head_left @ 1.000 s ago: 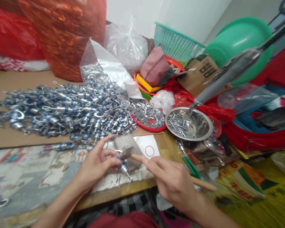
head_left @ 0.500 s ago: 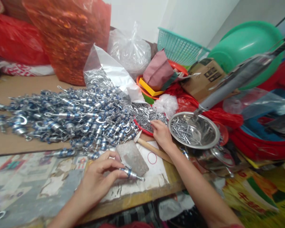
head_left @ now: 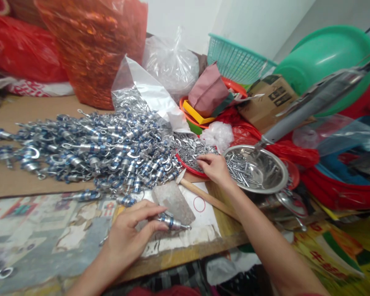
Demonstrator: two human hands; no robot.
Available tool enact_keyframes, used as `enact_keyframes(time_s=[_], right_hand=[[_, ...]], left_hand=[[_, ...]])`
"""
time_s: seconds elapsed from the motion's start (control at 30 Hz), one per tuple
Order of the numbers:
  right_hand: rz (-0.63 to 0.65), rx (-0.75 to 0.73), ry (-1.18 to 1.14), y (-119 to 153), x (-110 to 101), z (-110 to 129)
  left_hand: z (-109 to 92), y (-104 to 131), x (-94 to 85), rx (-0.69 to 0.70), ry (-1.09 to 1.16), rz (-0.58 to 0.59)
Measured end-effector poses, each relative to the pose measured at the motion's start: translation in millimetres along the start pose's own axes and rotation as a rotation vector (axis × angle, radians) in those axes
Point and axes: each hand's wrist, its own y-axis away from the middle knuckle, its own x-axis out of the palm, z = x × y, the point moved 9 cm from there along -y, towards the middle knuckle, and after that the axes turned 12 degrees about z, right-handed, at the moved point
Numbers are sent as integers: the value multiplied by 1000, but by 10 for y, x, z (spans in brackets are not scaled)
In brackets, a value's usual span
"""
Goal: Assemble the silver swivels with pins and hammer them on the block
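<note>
My left hand (head_left: 132, 232) pinches a silver metal fitting with blue bands (head_left: 172, 222) between thumb and fingers, its thin end pointing right. It is held over the front edge of a grey stone block (head_left: 175, 201). My right hand (head_left: 215, 167) is at the red tray (head_left: 191, 166) of small metal pieces (head_left: 188, 147), fingertips pinched together; what lies between them, if anything, is too small to make out. Below that hand a hammer with a wooden handle (head_left: 208, 196) rests on the bench, its head by the block. A large heap of similar fittings (head_left: 111, 144) spreads to the left.
A steel bowl (head_left: 279, 174) holding metal pins stands right of the tray, with a grey rod-like tool (head_left: 296, 117) slanting over it. Behind are plastic bags (head_left: 172, 61), a cardboard box (head_left: 267, 105), a turquoise basket (head_left: 234, 57) and green basins (head_left: 329, 61).
My right hand has drawn back slightly toward the right and down, fingertips still over the tray. The left hand keeps its fitting, tilted a little differently. The whole view has shifted slightly.
</note>
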Motion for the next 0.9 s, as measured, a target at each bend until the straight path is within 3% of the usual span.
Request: enact_keyframes(time_s=[0.07,0.13,0.2,0.33,0.47,0.57,0.67,0.8,0.9], right_hand=[[-13,-80,-130,303,30,292],[-66,-301,-508,640,30,649],[-69,-389,-718,883,94,863],[-73,-422,-878,1049,210,956],[-84,-473,-955,1051,210,918],[-97,-536,-900,1116,166,949],[-224,-631,-625,1282,56,1012],[-318,-852,-237,1518,-3,1184],[-312,-906,-145,1543,-24,1222]], left_hand=[[-9,15,-11,-1,-12,-27],[-40,22,-17,15,-29,-47],[-84,26,-31,43,-40,-71],[-132,23,-44,68,-38,-84],[-129,13,14,67,2,4],[-92,23,-9,21,76,-5],[-78,24,-24,-47,136,1],[-221,14,0,-26,0,72],[-349,24,-31,48,-120,46]])
